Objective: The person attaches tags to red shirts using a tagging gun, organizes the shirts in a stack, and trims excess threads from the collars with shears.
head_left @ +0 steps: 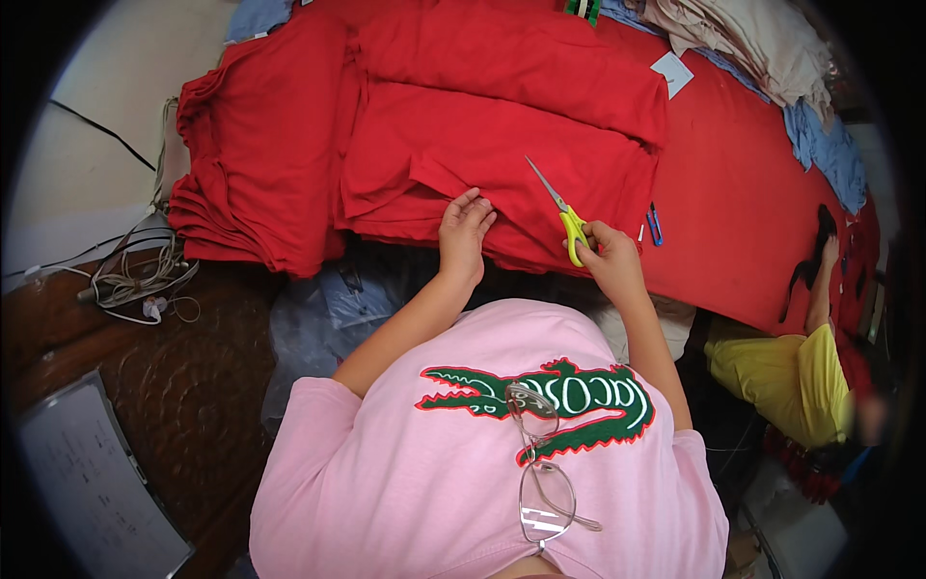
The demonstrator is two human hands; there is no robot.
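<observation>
My left hand (465,232) lies flat on the near edge of a stack of folded red fabric (502,145), fingers together and holding nothing. My right hand (608,253) grips yellow-handled scissors (561,207); their blades point up and to the left over the red fabric, slightly apart. A second pile of red fabric (260,145) lies to the left. Both hands are at the table's front edge, about a hand's width apart.
The red-covered table (743,193) carries a small blue clipper (655,227), a white card (672,72), and beige and blue cloth (772,58) at the back right. Tangled cords (145,275) lie left. Another person in yellow (801,376) reaches onto the table at the right.
</observation>
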